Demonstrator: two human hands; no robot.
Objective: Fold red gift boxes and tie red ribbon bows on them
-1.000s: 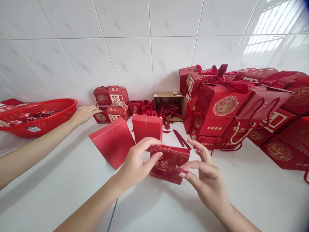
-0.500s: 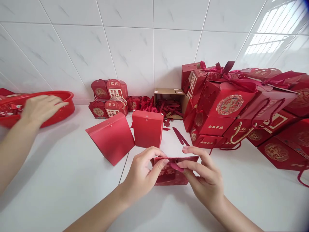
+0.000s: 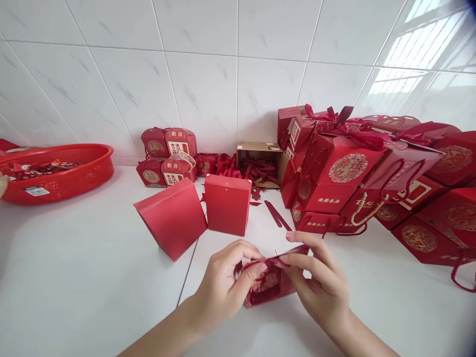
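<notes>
A red gift box [image 3: 286, 286] with a dark window in its face stands on the table in front of me. My left hand [image 3: 232, 277] is closed on its top edge, thumb in front and fingers behind. At the same edge, my right hand [image 3: 316, 275] pinches a dark red ribbon strip [image 3: 279, 263] between thumb and fingers, with its forefinger raised. A small gold tip [image 3: 276, 252] pokes up just behind the edge. My fingers hide part of the strip. Two plain-backed red boxes [image 3: 227, 204] stand beyond my hands.
Stacked red gift boxes [image 3: 327, 198] with ribbons and cord handles fill the right. A carton [image 3: 260, 147] of dark red strips stands by the wall, with loose strips [image 3: 277, 215] before it. Patterned boxes [image 3: 167, 153] are left of it. A co-worker's hand [image 3: 3, 183] touches the red basket [image 3: 74, 184].
The box has tilted and come slightly nearer me, both hands moving with it. A gold tip now shows above its edge. The co-worker's hand has withdrawn from the basket to the left edge.
</notes>
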